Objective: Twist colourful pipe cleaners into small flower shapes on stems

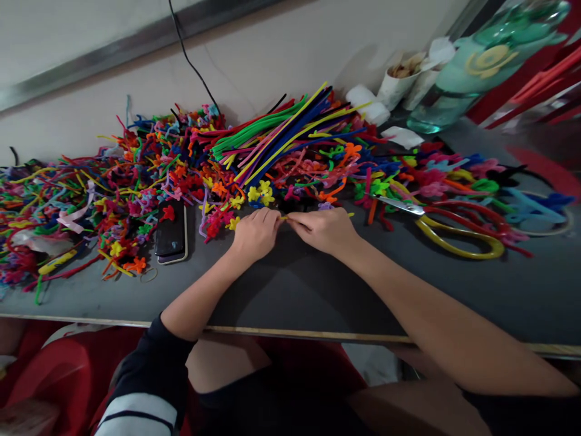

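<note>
Pale wall, dark worktop, red seating
I see a pale wall (pixel 290 51) behind a dark table (pixel 299 290) with a light front edge; a grey band (pixel 113 51) slants across the wall at upper left, and a thin black cable (pixel 193 60) hangs over it. Below the table at left I make out a red plastic seat (pixel 59 375). The light looks soft and dim to me.

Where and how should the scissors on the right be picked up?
Best by the near curve of the yellow handle, coming from the near side with the right hand. That curve lies over bare table, while the blade points left into the colorful pile, so the far side looks more cluttered.
</note>
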Demonstrator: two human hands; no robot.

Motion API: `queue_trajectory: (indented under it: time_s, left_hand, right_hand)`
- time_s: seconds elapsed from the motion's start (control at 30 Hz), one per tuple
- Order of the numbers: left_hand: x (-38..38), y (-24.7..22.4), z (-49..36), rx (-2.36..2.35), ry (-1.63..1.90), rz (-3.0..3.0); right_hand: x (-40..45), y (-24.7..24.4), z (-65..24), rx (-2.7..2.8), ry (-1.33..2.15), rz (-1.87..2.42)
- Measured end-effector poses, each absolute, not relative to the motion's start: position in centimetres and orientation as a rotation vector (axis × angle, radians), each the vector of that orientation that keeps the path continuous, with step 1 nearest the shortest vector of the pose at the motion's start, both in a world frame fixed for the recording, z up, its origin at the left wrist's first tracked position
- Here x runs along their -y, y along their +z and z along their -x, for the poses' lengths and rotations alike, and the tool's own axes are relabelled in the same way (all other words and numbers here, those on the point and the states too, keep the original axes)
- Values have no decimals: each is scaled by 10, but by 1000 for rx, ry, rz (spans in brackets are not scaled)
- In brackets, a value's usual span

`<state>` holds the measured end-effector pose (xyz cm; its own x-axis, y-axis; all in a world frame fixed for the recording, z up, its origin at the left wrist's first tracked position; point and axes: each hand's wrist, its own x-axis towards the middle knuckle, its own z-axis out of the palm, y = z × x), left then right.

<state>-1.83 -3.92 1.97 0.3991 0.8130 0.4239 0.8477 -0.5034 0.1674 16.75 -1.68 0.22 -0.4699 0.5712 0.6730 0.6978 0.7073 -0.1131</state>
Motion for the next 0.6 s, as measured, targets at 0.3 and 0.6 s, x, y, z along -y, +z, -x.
queue_trajectory:
  time_s: [0.3, 0.6]
  left_hand:
    - [25, 12, 27, 2036, -1472, 3054]
    - [17, 4, 34, 2045, -1608, 3055]
  right_hand:
    - [12, 4, -165, 2194, 316, 987]
    - [7, 9, -167, 2168, 821, 1046]
